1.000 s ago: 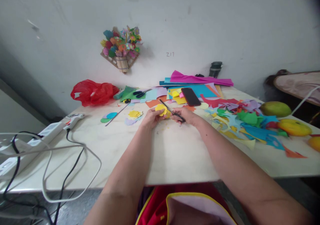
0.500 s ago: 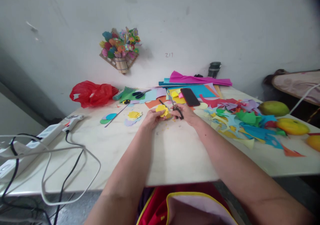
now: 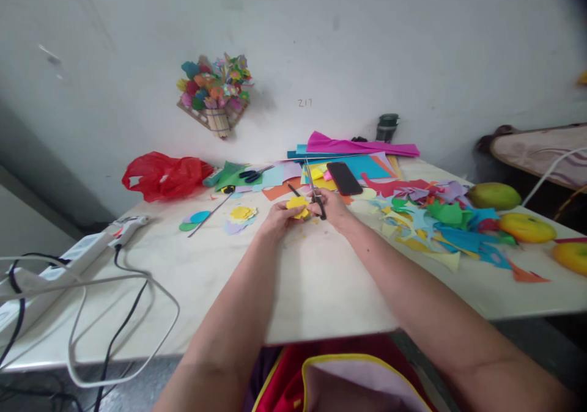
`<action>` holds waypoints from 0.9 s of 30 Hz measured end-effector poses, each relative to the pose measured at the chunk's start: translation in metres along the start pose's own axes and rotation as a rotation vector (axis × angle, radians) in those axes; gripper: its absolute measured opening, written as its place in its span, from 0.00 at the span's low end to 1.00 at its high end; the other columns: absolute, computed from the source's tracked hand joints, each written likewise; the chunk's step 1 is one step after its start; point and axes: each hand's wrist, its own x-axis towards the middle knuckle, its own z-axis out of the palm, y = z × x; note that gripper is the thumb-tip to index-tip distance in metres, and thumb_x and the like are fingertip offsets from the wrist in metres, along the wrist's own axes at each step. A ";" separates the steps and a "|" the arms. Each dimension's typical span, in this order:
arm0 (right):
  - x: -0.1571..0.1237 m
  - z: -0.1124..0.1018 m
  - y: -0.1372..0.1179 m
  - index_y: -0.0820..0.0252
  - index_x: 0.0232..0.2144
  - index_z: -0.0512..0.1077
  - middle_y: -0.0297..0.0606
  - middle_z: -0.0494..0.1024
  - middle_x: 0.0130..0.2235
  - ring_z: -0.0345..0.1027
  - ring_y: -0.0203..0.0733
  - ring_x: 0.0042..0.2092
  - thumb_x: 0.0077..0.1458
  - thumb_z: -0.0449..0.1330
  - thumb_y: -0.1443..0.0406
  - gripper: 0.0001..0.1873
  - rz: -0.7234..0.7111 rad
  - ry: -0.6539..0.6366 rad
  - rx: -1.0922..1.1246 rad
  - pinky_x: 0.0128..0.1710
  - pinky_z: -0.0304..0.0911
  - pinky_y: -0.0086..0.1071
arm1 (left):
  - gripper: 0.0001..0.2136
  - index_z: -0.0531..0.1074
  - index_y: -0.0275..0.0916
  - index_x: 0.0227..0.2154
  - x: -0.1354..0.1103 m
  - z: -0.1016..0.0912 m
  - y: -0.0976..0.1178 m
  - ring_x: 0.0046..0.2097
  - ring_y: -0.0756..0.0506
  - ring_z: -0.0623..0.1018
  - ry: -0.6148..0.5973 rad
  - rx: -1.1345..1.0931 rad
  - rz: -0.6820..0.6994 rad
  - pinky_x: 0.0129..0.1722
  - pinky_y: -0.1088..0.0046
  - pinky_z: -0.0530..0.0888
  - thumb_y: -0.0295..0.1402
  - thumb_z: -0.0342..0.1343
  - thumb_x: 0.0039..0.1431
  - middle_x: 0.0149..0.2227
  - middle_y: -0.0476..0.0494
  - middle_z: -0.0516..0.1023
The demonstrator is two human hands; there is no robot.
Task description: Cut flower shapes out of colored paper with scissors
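Between the fingers of my left hand (image 3: 277, 218) is a yellow paper flower (image 3: 297, 203) with a scalloped edge. My right hand (image 3: 334, 207) grips a pair of scissors (image 3: 317, 203) by the dark handles, with the blades pointing up and away from me. The scissors are right beside the flower; whether they touch it I cannot make out. To the left lies a stack of yellow paper flowers (image 3: 244, 213) on lilac paper shapes (image 3: 238, 226). Tiny yellow scraps are scattered on the table below my hands.
A phone (image 3: 343, 178) lies on coloured paper sheets behind my right hand. Paper offcuts (image 3: 452, 215) and mangoes (image 3: 527, 227) cover the right side. Dark-handled scissors (image 3: 250, 175) and a red plastic bag (image 3: 165, 175) are at the back left. A power strip (image 3: 82, 256) with loose cables occupies the left edge.
The yellow flower has turned slightly in my left hand. My right hand and the scissors have shifted a little, with the blades tilted more upright. The whole view has moved slightly.
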 end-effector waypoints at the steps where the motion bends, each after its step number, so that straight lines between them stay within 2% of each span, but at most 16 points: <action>1: 0.000 0.000 -0.001 0.59 0.31 0.69 0.23 0.68 0.18 0.64 0.32 0.20 0.30 0.70 0.64 0.21 0.000 -0.010 -0.017 0.22 0.61 0.27 | 0.15 0.76 0.31 0.27 0.000 0.000 0.000 0.30 0.48 0.77 -0.001 -0.006 -0.001 0.27 0.75 0.74 0.30 0.73 0.35 0.29 0.42 0.79; 5: -0.001 -0.003 -0.002 0.60 0.31 0.69 0.24 0.70 0.18 0.63 0.32 0.20 0.31 0.69 0.66 0.20 0.012 -0.068 -0.082 0.21 0.59 0.26 | 0.15 0.74 0.33 0.24 0.001 -0.002 0.001 0.28 0.48 0.77 0.022 -0.044 0.007 0.27 0.73 0.74 0.32 0.72 0.34 0.26 0.44 0.78; 8: 0.000 -0.005 -0.003 0.60 0.30 0.69 0.24 0.70 0.18 0.62 0.31 0.19 0.32 0.67 0.68 0.18 0.008 -0.133 -0.114 0.20 0.59 0.25 | 0.14 0.72 0.34 0.22 0.001 -0.004 0.000 0.24 0.51 0.74 0.050 -0.030 0.008 0.25 0.76 0.70 0.32 0.72 0.33 0.22 0.46 0.76; 12: 0.001 -0.006 -0.002 0.60 0.31 0.70 0.22 0.69 0.17 0.61 0.30 0.19 0.33 0.65 0.70 0.16 0.000 -0.206 -0.158 0.20 0.58 0.24 | 0.14 0.72 0.34 0.20 -0.001 -0.004 0.001 0.21 0.51 0.73 0.014 0.030 -0.012 0.22 0.77 0.67 0.32 0.72 0.32 0.20 0.47 0.74; 16: 0.001 -0.007 -0.003 0.60 0.32 0.70 0.24 0.69 0.19 0.62 0.30 0.20 0.35 0.67 0.67 0.17 -0.013 -0.203 -0.152 0.21 0.59 0.25 | 0.14 0.72 0.34 0.19 -0.002 -0.005 0.002 0.22 0.50 0.74 -0.002 0.018 -0.008 0.24 0.75 0.68 0.31 0.72 0.32 0.20 0.45 0.75; 20: -0.003 -0.010 -0.009 0.60 0.32 0.69 0.24 0.70 0.18 0.64 0.31 0.19 0.36 0.71 0.61 0.21 -0.011 -0.173 -0.120 0.20 0.60 0.26 | 0.14 0.73 0.33 0.21 -0.001 -0.008 0.002 0.24 0.50 0.74 0.027 -0.041 0.045 0.25 0.75 0.69 0.33 0.73 0.34 0.22 0.45 0.76; 22: -0.006 -0.011 -0.013 0.61 0.31 0.68 0.27 0.71 0.19 0.64 0.32 0.19 0.38 0.72 0.58 0.21 0.032 -0.194 -0.129 0.18 0.59 0.25 | 0.14 0.72 0.33 0.21 0.000 -0.008 0.002 0.24 0.51 0.74 0.039 -0.059 0.071 0.25 0.76 0.69 0.33 0.73 0.35 0.22 0.46 0.76; 27: -0.011 -0.012 -0.016 0.62 0.29 0.69 0.35 0.75 0.21 0.68 0.33 0.19 0.46 0.69 0.55 0.18 0.154 -0.303 -0.203 0.12 0.47 0.21 | 0.15 0.72 0.34 0.24 -0.001 -0.007 0.003 0.24 0.52 0.73 0.063 -0.097 0.111 0.24 0.76 0.69 0.33 0.72 0.37 0.23 0.48 0.75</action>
